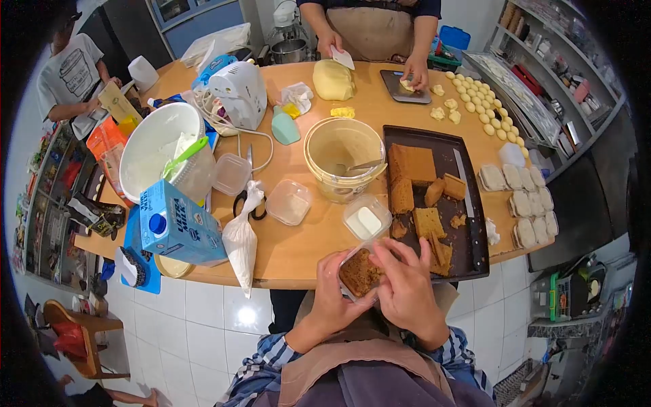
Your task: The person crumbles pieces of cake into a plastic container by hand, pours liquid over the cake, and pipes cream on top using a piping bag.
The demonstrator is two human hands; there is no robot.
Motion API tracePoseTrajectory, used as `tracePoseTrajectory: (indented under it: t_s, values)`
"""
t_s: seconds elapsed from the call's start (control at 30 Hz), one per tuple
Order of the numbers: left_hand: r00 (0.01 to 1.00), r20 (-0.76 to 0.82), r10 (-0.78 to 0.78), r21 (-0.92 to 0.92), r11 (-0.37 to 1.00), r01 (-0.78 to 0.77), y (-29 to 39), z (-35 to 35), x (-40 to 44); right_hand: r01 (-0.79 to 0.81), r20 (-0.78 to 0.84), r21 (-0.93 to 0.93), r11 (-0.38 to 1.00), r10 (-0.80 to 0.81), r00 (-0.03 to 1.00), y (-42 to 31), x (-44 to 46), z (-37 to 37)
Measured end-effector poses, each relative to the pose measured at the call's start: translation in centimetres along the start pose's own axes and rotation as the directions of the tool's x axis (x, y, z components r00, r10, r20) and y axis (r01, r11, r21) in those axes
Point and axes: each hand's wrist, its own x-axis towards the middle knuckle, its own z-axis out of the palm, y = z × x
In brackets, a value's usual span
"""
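My left hand (331,287) wraps round a small clear plastic tub (347,294) just off the table's front edge. A piece of brown cake (359,273) fills much of the tub. My right hand (409,290) is closed over the tub's right side, its fingertips at the cake. Whether a loose bit is pinched there is hidden. Beyond my right hand lies a dark baking tray (468,234) with cut sponge cake (415,165), crumbs and a long knife (468,183). Another clear tub with white filling (367,222) stands close ahead of my hands.
A cream bucket (339,152) holds a spoon. Left are a white bowl (146,152) with a green spatula, a milk carton (180,227) and a piping bag (242,252). Filled tubs (525,203) stand right. Across the table a person's hands (415,71) handle dough at a scale (400,88).
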Motion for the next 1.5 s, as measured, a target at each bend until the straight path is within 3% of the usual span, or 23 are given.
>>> tracePoseTrajectory:
  t_s: [0.2,0.33,0.43,0.5,0.53,0.63,0.77,0.83,0.93,1.07,1.1,1.2,1.5]
  values:
    - [1.000,0.001,0.023,-0.017,1.000,-0.023,0.0,0.2,0.1,0.011,0.013,-0.014,1.000,-0.011,1.000,0.1,0.4,0.2]
    - [1.000,0.003,0.014,-0.065,0.998,-0.013,-0.1,0.0,0.1,0.030,-0.127,0.072,0.997,-0.020,0.992,0.3,0.0,-0.7]
    - [0.994,0.052,-0.100,-0.208,0.972,0.109,-0.9,-0.1,-0.3,0.031,-0.263,0.140,0.990,0.007,0.965,0.7,-0.2,-1.4]
    - [0.977,0.116,-0.179,-0.345,0.915,0.209,-1.5,-0.1,-0.9,-0.127,-0.208,0.325,0.937,0.202,0.957,0.3,-0.4,-1.1]
    - [0.965,0.151,-0.213,-0.407,0.876,0.257,-1.6,-0.1,-1.0,-0.202,-0.169,0.411,0.889,0.292,0.941,0.2,-0.4,-1.0]
    - [0.945,0.162,-0.284,-0.695,0.647,0.314,-0.8,0.3,-0.8,-0.169,-0.161,0.421,0.891,0.257,0.953,0.5,-0.6,-0.5]
    - [0.921,0.228,-0.315,-0.849,0.400,0.347,-2.1,0.5,-0.1,-0.171,-0.182,0.507,0.845,0.299,0.937,0.0,-0.8,0.4]
    - [0.897,0.266,-0.352,-0.914,0.204,0.351,-3.5,1.3,-0.3,-0.136,-0.164,0.524,0.841,0.256,0.953,-0.8,-0.6,0.1]
    - [0.852,0.398,-0.339,-0.903,-0.310,0.298,-3.1,0.9,-0.6,-0.094,-0.213,0.378,0.921,0.185,0.959,-0.8,-0.8,-0.6]
    - [0.837,0.478,-0.269,-0.819,-0.480,0.314,-3.5,0.7,-1.2,0.185,-0.272,0.190,0.964,-0.129,0.954,-0.8,0.0,-1.0]
    - [0.813,0.508,-0.283,-0.791,-0.527,0.311,-3.3,0.7,-1.2,0.215,-0.210,0.237,0.948,-0.166,0.964,-0.9,-0.1,-0.6]
    - [0.773,0.556,-0.305,-0.752,-0.580,0.312,-3.4,1.1,-1.3,0.243,-0.081,0.182,0.953,-0.231,0.969,-1.6,-0.4,0.2]
    - [0.756,0.605,-0.250,-0.722,-0.573,0.388,-3.3,1.1,-1.1,0.272,0.077,0.163,0.948,-0.287,0.955,-2.4,-0.2,0.7]
